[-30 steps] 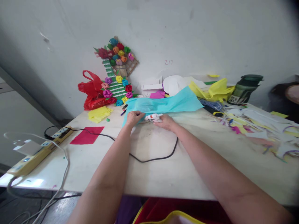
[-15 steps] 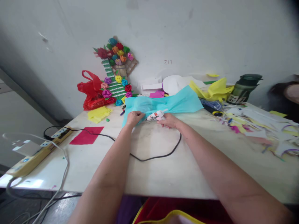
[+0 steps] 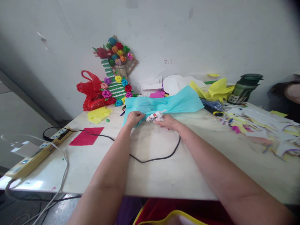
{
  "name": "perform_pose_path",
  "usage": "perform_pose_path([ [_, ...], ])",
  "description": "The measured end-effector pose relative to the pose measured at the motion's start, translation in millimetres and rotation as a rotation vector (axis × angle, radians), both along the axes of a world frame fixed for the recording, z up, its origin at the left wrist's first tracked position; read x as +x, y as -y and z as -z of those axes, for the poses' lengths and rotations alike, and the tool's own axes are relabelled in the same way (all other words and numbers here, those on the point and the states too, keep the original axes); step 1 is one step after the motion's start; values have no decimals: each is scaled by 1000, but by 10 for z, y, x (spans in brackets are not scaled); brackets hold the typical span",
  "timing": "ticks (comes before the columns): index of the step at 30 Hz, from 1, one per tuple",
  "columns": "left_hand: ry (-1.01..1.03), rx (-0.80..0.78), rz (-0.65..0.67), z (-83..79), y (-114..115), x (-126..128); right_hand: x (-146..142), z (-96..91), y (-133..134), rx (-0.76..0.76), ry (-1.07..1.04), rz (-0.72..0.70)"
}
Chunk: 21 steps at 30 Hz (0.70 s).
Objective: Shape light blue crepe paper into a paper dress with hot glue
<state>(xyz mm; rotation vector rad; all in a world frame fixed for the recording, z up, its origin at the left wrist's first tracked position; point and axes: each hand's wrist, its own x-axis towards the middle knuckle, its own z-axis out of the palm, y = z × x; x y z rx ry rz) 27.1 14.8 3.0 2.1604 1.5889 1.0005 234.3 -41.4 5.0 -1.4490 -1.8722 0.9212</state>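
Note:
A sheet of turquoise tissue paper (image 3: 168, 104) lies across the far middle of the pale table (image 3: 164, 168). My left hand (image 3: 134, 118) is closed, pinching the paper's near left edge. My right hand (image 3: 167, 121) grips a white glue gun (image 3: 154, 116), its nozzle pointing left toward the pinched edge. The gun's black cord (image 3: 152, 158) loops over the table toward me and runs left to a power strip (image 3: 35, 153).
A stick frame with coloured paper roses (image 3: 117, 73) leans on the wall beside a red plastic bag (image 3: 91, 93). Yellow paper (image 3: 98, 114) and a red sheet (image 3: 86, 136) lie left. Paper scraps (image 3: 262, 128), a green jar (image 3: 245, 89) and another person (image 3: 288, 97) are right.
My right hand lifted and tilted the glue gun slightly, then settled it closer to my left hand; the cord's loop shifted a little. My left hand kept its pinch on the paper.

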Motion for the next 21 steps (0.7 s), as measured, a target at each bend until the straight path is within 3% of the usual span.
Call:
perform_pose_path([
  [21, 19, -24, 38, -9, 8, -16, 44, 11, -28, 0, 73, 14],
])
